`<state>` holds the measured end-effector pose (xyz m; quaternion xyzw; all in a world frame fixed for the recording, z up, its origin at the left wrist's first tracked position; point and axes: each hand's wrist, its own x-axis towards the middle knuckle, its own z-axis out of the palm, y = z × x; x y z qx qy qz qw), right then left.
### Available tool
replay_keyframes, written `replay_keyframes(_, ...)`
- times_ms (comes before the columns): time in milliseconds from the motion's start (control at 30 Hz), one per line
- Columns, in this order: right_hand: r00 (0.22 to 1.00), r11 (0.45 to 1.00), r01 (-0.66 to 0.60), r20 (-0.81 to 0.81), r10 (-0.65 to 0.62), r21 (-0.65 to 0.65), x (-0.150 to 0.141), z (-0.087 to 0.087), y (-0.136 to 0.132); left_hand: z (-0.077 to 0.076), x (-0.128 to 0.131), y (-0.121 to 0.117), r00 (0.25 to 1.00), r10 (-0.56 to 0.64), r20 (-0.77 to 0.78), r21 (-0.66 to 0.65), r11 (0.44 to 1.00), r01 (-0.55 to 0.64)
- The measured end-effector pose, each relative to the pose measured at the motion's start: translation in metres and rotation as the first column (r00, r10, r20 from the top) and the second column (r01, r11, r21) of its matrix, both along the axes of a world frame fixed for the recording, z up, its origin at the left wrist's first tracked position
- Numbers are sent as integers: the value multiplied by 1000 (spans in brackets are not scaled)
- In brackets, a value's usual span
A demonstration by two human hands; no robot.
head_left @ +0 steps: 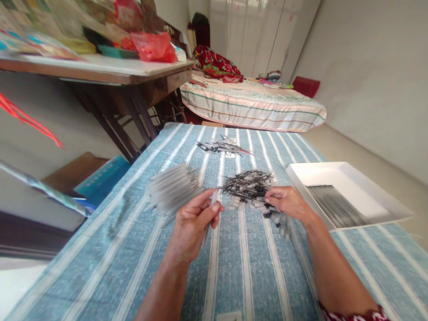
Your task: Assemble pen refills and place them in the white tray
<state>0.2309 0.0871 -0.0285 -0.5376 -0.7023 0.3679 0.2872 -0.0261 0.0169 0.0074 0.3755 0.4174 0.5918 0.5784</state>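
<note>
My left hand (198, 220) is closed, thumb against fingers, on a thin translucent plastic tube (215, 196) that points up and away from me. A neat stack of similar translucent tubes (174, 185) lies just to its left. My right hand (286, 201) pinches at the right edge of a loose pile of thin black sticks (247, 183). Small black and whitish pieces (264, 206) lie along the near side of that pile. What sits between my right fingertips is too small and blurred to make out.
A white open box (351, 178) at the right holds a row of dark thin sticks (336, 206). Farther back lies a smaller bunch of thin pieces (224, 146). The striped cloth (227, 267) covers the table. A cluttered desk (110, 71) stands at left, a bed (254, 102) behind.
</note>
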Motion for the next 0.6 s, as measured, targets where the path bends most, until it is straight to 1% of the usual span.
replay_keyframes(33, 998, 996, -55, 16, 56, -70, 0, 3, -2, 1, 0, 0, 1000, -7, 0, 1, 1000, 7)
replay_keyframes(67, 994, 989, -94, 50, 100, -113, 0, 7, -4, 1, 0, 0, 1000, -16, -8, 5, 1000, 16)
replay_keyframes(100, 986, 985, -118, 101, 131, -127, -1, 10, -6, 1, 0, 0, 999, -25, -20, 9, 1000, 25)
replay_keyframes(167, 950, 984, -151, 260, 171, -96, -5, 17, -8, 1, 0, 0, 997, -51, -50, 12, 999, 52)
replay_keyframes(233, 873, 984, -170, 456, 175, -53, -12, 22, -11, -2, -1, 0, 993, -83, -83, 5, 996, 84)
replay_keyframes(300, 770, 986, -166, 621, 150, -32, -19, 25, -13, -5, -2, 0, 988, -111, -110, 2, 994, 112)
replay_keyframes(367, 677, 988, -152, 727, 116, -16, -26, 26, -15, -7, -2, 1, 983, -129, -129, -4, 992, 130)
replay_keyframes(433, 622, 988, -157, 777, 100, -1, -30, 25, -16, -8, -2, 0, 979, -142, -144, -13, 990, 142)
replay_keyframes(467, 618, 986, -168, 780, 100, 7, -31, 24, -17, -7, -1, 0, 978, -145, -151, -21, 990, 143)
replay_keyframes(500, 632, 982, -186, 767, 109, 14, -31, 23, -17, -7, -1, 0, 977, -147, -156, -28, 989, 144)
replay_keyframes(533, 661, 978, -209, 740, 123, 24, -31, 22, -17, -6, 0, 0, 976, -150, -159, -34, 989, 147)
replay_keyframes(600, 751, 969, -238, 644, 144, 61, -30, 19, -16, -3, 2, -1, 974, -165, -158, -48, 986, 160)
